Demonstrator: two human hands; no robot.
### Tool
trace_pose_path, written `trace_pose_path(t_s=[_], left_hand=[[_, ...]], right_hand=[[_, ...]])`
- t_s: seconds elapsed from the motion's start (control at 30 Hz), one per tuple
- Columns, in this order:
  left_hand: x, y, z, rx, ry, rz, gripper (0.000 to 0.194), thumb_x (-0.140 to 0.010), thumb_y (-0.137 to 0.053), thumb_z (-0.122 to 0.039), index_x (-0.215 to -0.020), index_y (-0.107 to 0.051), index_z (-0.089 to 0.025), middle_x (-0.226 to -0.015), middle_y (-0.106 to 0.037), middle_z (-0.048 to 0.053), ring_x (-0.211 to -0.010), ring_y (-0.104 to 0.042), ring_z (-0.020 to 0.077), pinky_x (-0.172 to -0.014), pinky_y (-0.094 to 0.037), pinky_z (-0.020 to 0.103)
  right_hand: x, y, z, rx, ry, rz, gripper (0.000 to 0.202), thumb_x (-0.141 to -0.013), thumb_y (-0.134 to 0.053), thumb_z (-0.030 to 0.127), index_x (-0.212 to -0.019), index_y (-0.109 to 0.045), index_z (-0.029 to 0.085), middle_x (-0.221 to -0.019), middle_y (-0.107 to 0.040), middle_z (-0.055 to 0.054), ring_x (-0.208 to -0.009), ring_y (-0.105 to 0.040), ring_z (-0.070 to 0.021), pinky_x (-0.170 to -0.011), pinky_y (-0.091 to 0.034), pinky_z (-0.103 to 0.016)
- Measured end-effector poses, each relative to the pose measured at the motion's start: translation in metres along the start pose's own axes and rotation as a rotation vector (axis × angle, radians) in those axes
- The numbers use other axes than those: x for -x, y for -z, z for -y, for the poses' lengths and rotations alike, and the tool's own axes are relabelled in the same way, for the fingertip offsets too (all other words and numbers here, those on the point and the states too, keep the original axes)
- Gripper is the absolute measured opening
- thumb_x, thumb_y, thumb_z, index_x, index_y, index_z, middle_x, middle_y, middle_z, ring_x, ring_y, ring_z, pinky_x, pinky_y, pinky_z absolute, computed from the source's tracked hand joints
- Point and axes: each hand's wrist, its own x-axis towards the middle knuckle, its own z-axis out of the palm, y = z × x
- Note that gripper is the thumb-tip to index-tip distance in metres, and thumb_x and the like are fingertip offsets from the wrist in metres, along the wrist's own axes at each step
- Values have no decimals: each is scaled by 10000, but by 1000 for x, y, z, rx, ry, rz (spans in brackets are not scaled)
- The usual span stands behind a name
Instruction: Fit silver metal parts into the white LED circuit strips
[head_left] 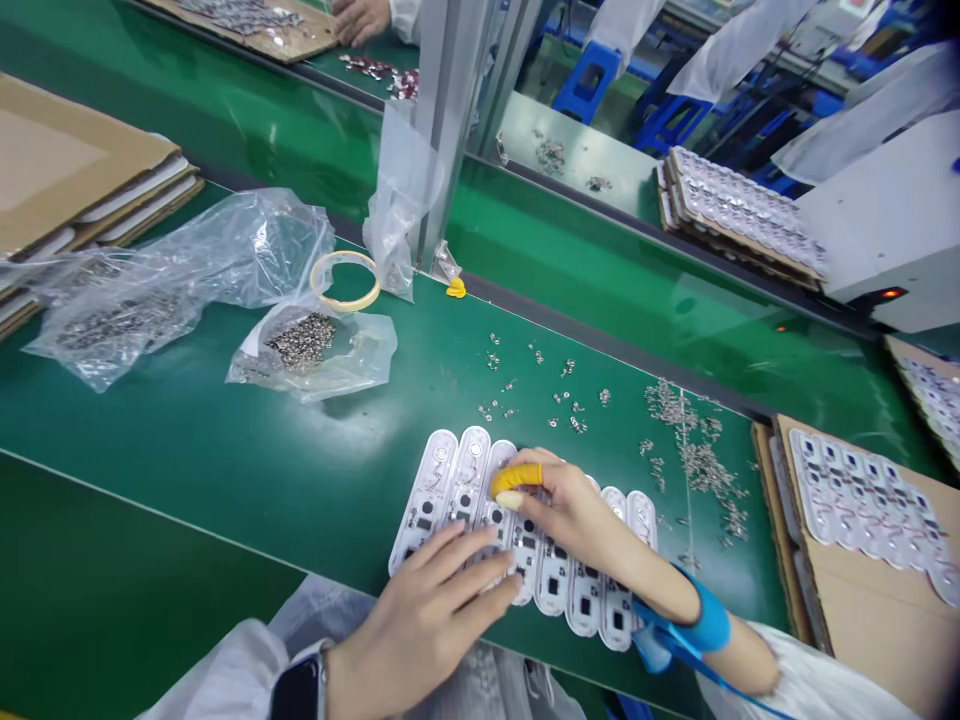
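A row of white oval pieces (553,580) with black and metal parts lies side by side on the green table (360,450). My left hand (442,590) rests with fingers spread over the lower ends of the left and middle pieces, holding nothing. Over the upper part of the third piece, my right hand (559,495) is closed, thumb and yellow-covered index finger pressed together; whatever lies between the fingertips is too small to make out. A blue band (705,615) circles the right wrist.
Small metal parts (705,465) lie scattered behind and right. Plastic bags (307,350) and a tape roll (345,281) sit back left. Cardboard with more white pieces (862,600) stands right. A metal post (450,130) rises behind; another person's hand (361,20) is beyond.
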Motion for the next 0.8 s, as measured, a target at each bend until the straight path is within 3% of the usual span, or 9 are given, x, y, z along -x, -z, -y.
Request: trace_pose_path(t_s=[0.4,0.6,0.8], left_hand=[[3,-5,5,-64,-24,16,215,-969,-432,-142,-1057,-626,-172,-1168,-647,-38,-1182,-517,157,-1040,-383,344],[7,-10,5,-64,-13,3,212,-967,-444,-153,-1085,-619,-172,-1207,-630,-40,-1214,-494,163,-1067,-353,354],[6,-9,5,-94,-37,15,220,-963,-446,-150,-1098,-618,-175,-1204,-635,-32,-1210,-508,165,-1044,-391,360]], right_hand=[[-3,3,2,40,-44,70,149,-807,-585,110,-819,-709,191,-880,-694,-49,-858,-600,-201,-756,-480,-340],[-6,1,3,34,-47,82,108,-809,-624,154,-789,-717,205,-820,-691,-29,-806,-596,-185,-726,-479,-319],[-12,1,2,69,-80,106,118,-768,-642,86,-759,-723,172,-785,-676,-37,-694,-608,-155,-634,-474,-268]])
